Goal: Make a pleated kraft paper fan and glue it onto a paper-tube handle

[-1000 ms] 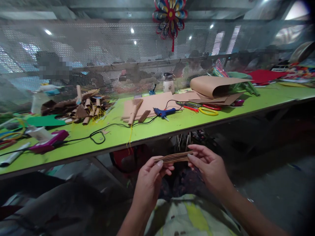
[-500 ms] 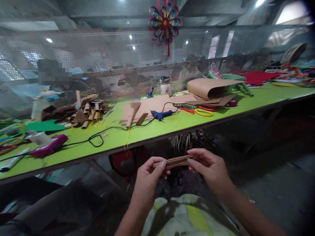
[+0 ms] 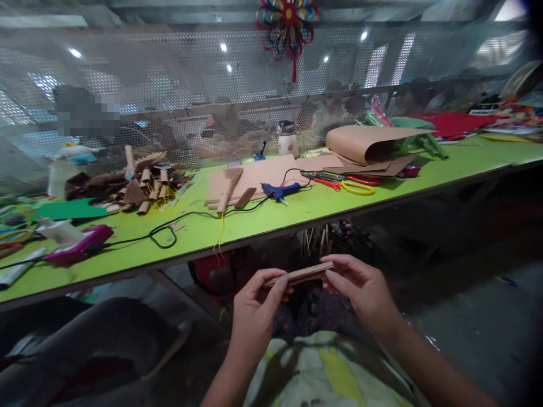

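Note:
Between my two hands, over my lap, stretches a narrow strip of pleated brown paper (image 3: 306, 273), its folds pressed close together. My left hand (image 3: 257, 299) pinches the left end between thumb and fingers. The right end is gripped by my right hand (image 3: 363, 288), thumb below and fingers above. Beyond them on the green table (image 3: 186, 237) lie a small folded paper piece (image 3: 245, 198), a rolled paper tube with a fanned top (image 3: 229, 189) and yellow string, and a blue glue gun (image 3: 280, 192).
Scissors with yellow handles (image 3: 357, 187) lie beside curled brown paper (image 3: 360, 144). A white bottle (image 3: 288, 139) stands at the back. Several paper tubes (image 3: 146, 189) are heaped on the left, near a purple power strip (image 3: 80, 246). A black cord (image 3: 163, 232) crosses the table.
The pleated paper has turned and closed up, so its layered edges show less and a flatter side faces me. Both hands keep their hold. The view has tipped slightly downward.

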A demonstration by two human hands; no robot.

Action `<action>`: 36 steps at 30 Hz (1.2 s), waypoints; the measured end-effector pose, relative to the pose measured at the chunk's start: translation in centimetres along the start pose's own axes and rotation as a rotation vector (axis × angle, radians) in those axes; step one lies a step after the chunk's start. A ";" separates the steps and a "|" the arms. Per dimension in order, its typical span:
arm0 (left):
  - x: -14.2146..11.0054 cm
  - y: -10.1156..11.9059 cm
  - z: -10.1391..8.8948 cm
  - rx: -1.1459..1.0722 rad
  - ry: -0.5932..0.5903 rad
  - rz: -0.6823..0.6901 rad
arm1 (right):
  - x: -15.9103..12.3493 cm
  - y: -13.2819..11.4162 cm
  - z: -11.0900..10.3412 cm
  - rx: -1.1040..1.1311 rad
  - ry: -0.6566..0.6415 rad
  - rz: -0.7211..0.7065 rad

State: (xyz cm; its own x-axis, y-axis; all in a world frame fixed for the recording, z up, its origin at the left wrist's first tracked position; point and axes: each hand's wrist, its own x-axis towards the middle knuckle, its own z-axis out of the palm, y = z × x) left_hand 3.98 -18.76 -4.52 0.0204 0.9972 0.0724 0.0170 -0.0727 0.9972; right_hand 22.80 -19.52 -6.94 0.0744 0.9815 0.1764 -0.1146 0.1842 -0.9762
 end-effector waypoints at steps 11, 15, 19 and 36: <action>0.3 -0.6 0.1 0.066 -0.037 0.057 | 0.0 -0.2 -0.2 -0.019 0.039 0.068; 0.1 -0.6 0.0 0.124 -0.045 0.098 | 0.1 0.0 -0.2 -0.021 0.064 0.077; 0.0 -0.9 -0.1 0.169 -0.044 0.242 | 0.1 0.0 -0.2 -0.085 0.059 0.038; -0.3 -1.3 -0.6 0.317 -0.073 0.819 | -0.2 -0.9 0.0 0.062 -0.016 0.096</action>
State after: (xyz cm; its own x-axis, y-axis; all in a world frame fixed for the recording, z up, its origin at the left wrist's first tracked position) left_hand 3.31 -18.95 -5.82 0.2117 0.6262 0.7504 0.2450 -0.7773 0.5795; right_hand 22.91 -19.88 -6.09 0.0446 0.9954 0.0851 -0.1810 0.0919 -0.9792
